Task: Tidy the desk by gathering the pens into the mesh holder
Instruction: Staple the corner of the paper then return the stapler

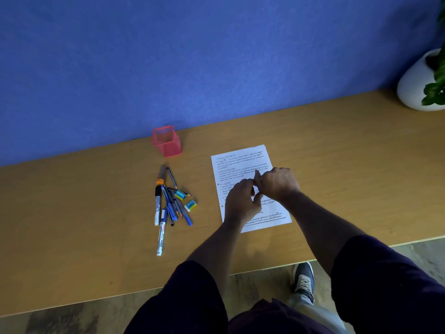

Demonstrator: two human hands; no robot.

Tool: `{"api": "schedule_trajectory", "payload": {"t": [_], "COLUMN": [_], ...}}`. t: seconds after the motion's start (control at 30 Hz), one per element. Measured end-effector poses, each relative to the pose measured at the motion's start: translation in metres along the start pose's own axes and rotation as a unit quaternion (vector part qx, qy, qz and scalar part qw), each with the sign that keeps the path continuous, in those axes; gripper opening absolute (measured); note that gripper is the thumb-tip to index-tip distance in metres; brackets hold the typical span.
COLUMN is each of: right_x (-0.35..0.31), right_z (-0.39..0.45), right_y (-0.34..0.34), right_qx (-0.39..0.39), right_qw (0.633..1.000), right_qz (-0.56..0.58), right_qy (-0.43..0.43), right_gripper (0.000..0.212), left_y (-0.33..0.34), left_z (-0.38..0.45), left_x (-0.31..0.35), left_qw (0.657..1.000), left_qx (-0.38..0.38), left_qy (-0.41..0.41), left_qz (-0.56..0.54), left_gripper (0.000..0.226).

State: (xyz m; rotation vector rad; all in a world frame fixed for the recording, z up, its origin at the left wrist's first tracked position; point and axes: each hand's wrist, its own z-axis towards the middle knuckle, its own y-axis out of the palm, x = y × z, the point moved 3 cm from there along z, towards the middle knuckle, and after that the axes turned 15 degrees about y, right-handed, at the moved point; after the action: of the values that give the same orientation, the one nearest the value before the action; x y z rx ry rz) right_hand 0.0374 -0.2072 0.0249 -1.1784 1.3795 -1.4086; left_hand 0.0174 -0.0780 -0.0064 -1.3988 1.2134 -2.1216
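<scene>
Wooden desk (313,145) bears a pink mesh holder (166,141), pens (168,203) piled beside.

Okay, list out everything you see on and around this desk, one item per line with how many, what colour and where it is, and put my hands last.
mesh holder: one, pink-red, upright at the desk's back edge by the wall, looks empty.
pens: loose pile of pens, markers and pencils, exact count unclear, mostly blue, black and white, in front of the holder.
erasers: two, teal and yellow wrappers, at the pile's right side.
paper: one printed white sheet, right of the pile.
desk: one, tan wood.
wall: blue, behind the desk.
plant pot: one, white, green leaves, far right.
shoe: one, dark, on the floor.
left hand: over the paper, fingers curled.
right hand: over the paper, touching the left.
</scene>
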Motion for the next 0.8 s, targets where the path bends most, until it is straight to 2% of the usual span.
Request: {"api": "schedule_trajectory", "payload": {"t": [0.3,0.6,0.8], "right_x": [0.02,0.037,0.044], "right_z": [-0.018,-0.04,-0.051], "right_y": [0.019,0.024,0.024], "right_qx": [-0.008,0.008,0.003], "right_qw": [0.999,0.998,0.998], "right_qz": [-0.006,0.025,0.024], "right_qy": [-0.036,-0.065,-0.056], "right_gripper": [0.062,0.06,0.061], "left_y": [0.002,0.015,0.018], "left_z": [-0.011,-0.017,-0.018], "left_x": [0.006,0.01,0.009], "left_qw": [0.993,0.975,0.972], "left_qx": [-0.037,-0.091,-0.123], "left_qy": [0.099,0.18,0.174], "left_qz": [0.044,0.092,0.099], "left_gripper": [0.03,0.026,0.025]}}
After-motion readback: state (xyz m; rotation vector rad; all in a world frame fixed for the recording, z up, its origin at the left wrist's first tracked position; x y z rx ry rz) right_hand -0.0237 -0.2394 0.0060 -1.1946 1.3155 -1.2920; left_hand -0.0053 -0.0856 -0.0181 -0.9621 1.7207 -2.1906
